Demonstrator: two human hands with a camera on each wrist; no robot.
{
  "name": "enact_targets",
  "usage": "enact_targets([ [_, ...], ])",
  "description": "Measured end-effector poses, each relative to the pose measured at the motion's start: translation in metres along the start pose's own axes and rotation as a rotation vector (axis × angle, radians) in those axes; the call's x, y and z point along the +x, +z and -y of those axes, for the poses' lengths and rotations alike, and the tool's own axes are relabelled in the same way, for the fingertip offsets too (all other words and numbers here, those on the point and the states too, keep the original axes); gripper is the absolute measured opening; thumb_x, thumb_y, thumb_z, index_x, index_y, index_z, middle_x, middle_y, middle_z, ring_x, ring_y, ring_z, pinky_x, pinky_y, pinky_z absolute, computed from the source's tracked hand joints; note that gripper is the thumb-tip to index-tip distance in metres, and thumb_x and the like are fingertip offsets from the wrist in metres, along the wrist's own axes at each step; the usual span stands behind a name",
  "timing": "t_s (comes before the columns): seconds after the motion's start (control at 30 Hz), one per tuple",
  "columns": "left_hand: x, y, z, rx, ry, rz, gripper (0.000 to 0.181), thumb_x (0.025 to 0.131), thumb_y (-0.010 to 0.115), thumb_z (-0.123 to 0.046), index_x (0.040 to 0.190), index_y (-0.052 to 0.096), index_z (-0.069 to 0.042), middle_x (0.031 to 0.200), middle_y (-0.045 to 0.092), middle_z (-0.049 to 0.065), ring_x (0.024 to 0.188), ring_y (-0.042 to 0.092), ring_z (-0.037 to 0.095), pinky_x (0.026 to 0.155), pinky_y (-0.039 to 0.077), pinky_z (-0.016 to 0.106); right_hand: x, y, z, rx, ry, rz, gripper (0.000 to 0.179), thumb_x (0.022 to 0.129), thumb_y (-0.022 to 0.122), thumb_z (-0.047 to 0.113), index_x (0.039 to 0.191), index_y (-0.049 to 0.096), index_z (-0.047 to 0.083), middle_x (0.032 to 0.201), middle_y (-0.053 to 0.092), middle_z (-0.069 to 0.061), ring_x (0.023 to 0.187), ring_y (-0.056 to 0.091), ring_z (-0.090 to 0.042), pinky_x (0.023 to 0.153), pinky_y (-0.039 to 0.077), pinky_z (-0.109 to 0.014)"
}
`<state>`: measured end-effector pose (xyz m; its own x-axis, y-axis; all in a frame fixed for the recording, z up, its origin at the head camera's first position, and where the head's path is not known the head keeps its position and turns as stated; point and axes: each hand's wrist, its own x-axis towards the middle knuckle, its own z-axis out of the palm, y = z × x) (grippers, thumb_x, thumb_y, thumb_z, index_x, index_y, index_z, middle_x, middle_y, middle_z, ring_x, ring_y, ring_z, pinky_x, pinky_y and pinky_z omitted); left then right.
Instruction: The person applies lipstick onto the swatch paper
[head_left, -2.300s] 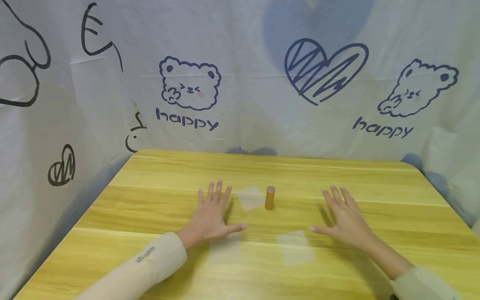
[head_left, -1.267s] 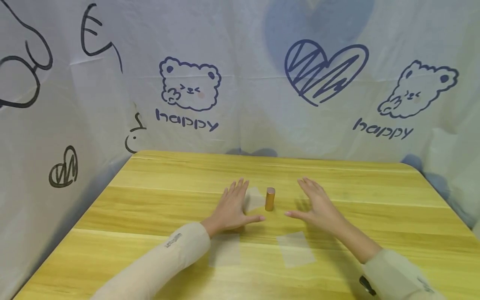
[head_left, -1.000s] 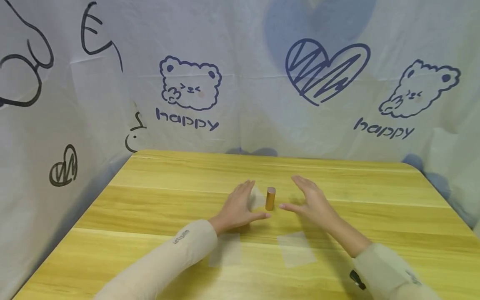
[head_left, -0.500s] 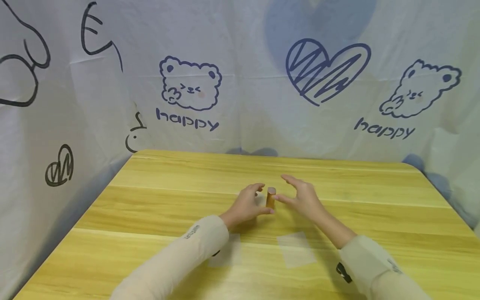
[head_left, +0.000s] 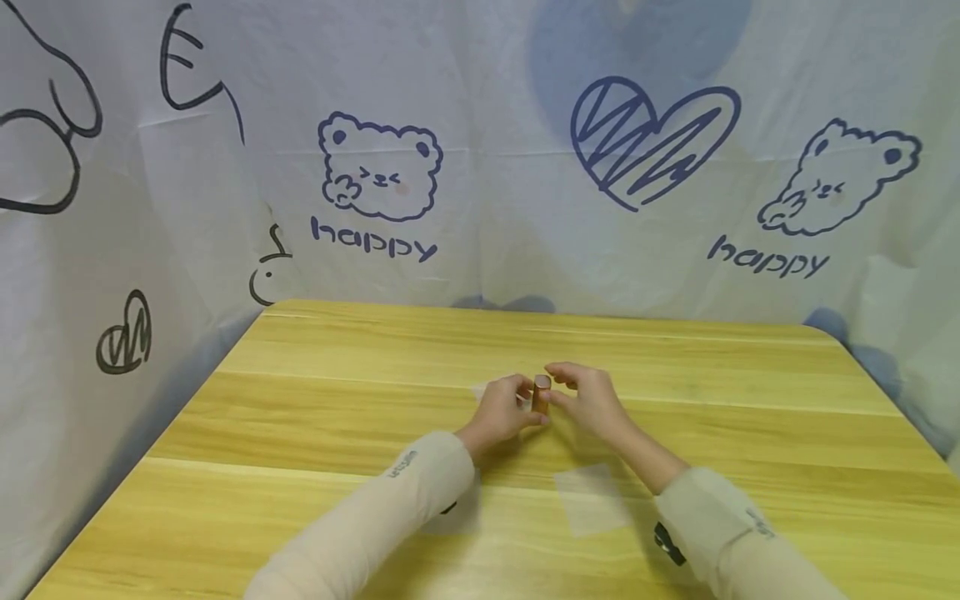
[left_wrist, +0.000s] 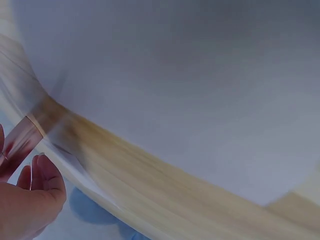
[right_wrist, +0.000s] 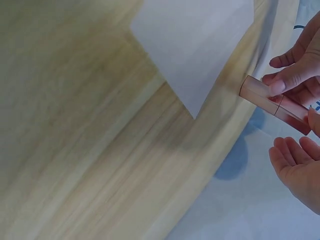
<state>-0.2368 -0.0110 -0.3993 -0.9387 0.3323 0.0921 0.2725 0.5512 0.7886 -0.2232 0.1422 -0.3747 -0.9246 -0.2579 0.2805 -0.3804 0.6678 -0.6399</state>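
Note:
A copper-coloured lipstick tube [head_left: 540,406] stands upright on the wooden table. My left hand [head_left: 498,410] holds it low down, its fingers curled at the left side. In the right wrist view the left thumb [right_wrist: 278,89] lies across the lower half of the tube. My right hand [head_left: 597,404] is at the other side, with its thumb against the upper part. Its fingers [right_wrist: 284,152] are bent and stand apart from the tube. The left wrist view shows only part of the tube [left_wrist: 22,137] and the left fingers [left_wrist: 47,175].
Pale square sheets lie on the table [head_left: 337,400]: one near the front [head_left: 592,500], one partly under the left sleeve [head_left: 461,512], and one mostly hidden behind the left hand. A white cloth [head_left: 502,208] with drawings hangs behind the table's far edge.
Both hands, earlier spread wide apart, have moved inward to the lipstick tube. The left fingers have curled and now hold it; the right thumb has come against it. The tube stays in place.

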Motion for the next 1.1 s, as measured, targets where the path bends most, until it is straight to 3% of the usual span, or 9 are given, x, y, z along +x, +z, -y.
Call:
enact_targets([
  [0.23,0.002,0.007,-0.001,-0.004,-0.006,-0.031,0.03,0.074,0.077,-0.008,0.096,0.063,0.006,0.094,0.066,0.017,0.082,0.062,0.026,0.071,0.054,0.028,0.003,0.003,-0.002,0.052,0.023,0.007,0.032,0.083,0.066,0.0,0.112,0.06,-0.01,0.106,0.066,-0.024,0.095,0.064,-0.035,0.083,0.055,-0.041],
  [0.47,0.004,0.011,-0.003,0.031,0.003,-0.076,0.019,0.072,0.078,-0.007,0.078,0.062,0.003,0.078,0.065,0.013,0.066,0.051,0.012,0.057,0.043,0.017,0.004,0.004,-0.002,0.088,0.052,0.034,0.028,0.083,0.066,0.001,0.109,0.063,-0.008,0.099,0.068,-0.023,0.086,0.067,-0.031,0.074,0.057,-0.034],
  [0.77,0.004,0.012,-0.003,0.058,0.009,-0.082,0.016,0.073,0.077,-0.004,0.079,0.064,0.003,0.076,0.066,0.013,0.066,0.054,0.013,0.058,0.046,0.018,0.004,0.002,-0.002,0.095,0.05,0.03,0.022,0.082,0.067,0.001,0.103,0.065,-0.006,0.093,0.069,-0.02,0.082,0.066,-0.029,0.072,0.056,-0.034],
  [1.1,0.003,0.005,-0.001,-0.012,0.052,-0.047,0.019,0.076,0.075,-0.006,0.089,0.066,0.003,0.088,0.067,0.013,0.081,0.058,0.022,0.069,0.049,0.023,0.001,-0.009,0.002,0.137,0.034,0.021,0.019,0.083,0.067,0.004,0.1,0.066,-0.004,0.094,0.069,-0.018,0.085,0.066,-0.028,0.076,0.056,-0.034],
])
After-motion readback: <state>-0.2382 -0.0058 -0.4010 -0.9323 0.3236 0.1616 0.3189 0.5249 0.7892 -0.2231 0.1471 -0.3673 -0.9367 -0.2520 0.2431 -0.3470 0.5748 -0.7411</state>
